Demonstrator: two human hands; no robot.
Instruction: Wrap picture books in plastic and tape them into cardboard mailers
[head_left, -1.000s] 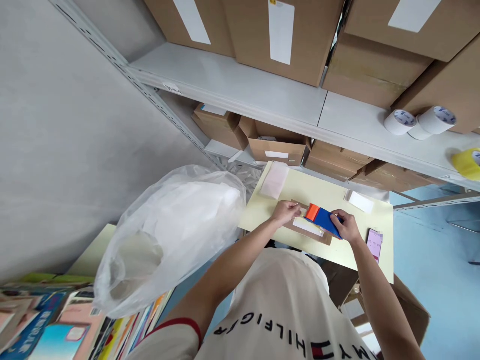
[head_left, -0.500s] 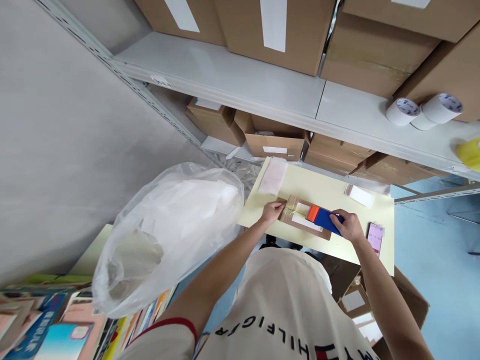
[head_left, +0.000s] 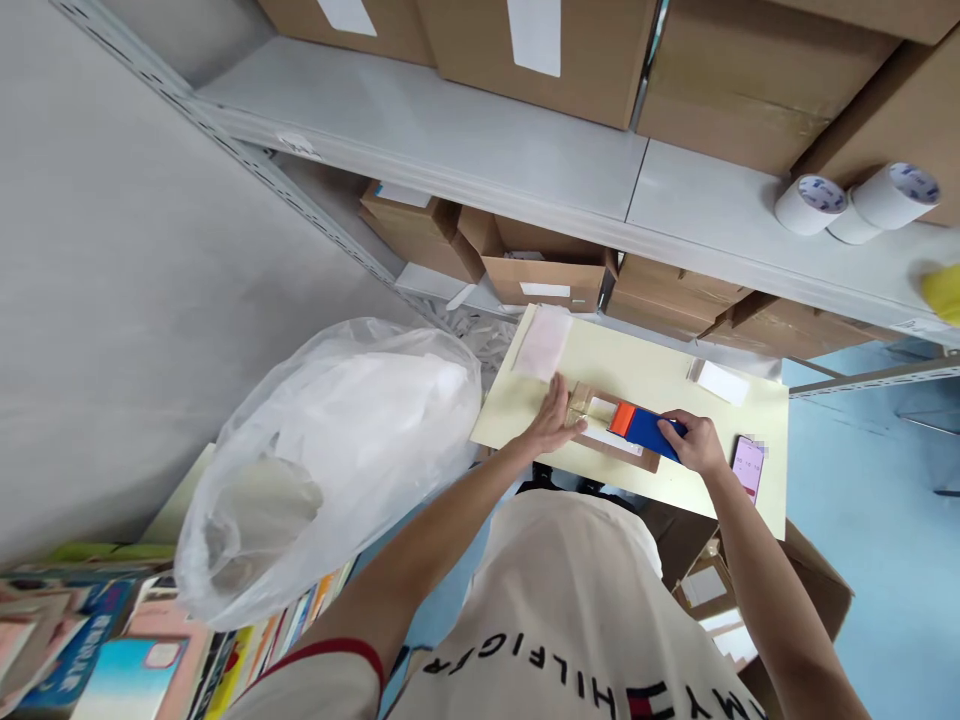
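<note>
A flat brown cardboard parcel point(head_left: 596, 445) with a white label lies on a pale yellow table point(head_left: 645, 375). My right hand point(head_left: 694, 442) is closed round the blue handle of an orange and blue tape dispenser point(head_left: 637, 425), which rests on the parcel's top. My left hand point(head_left: 555, 415) lies flat with its fingers stretched out, pressing on the parcel's left end.
On the table are a pinkish pad point(head_left: 541, 345) at the far left, a white slip point(head_left: 718, 382) and a phone point(head_left: 748, 465). Grey shelving point(head_left: 525, 170) behind holds cardboard boxes and tape rolls point(head_left: 855, 205). A large clear plastic bag point(head_left: 330, 450) bulges at my left, above stacked books point(head_left: 90, 650).
My left hand moved from the parcel's top to its left end and flattened out. The dispenser shifted slightly along the parcel. The camera tilted a little.
</note>
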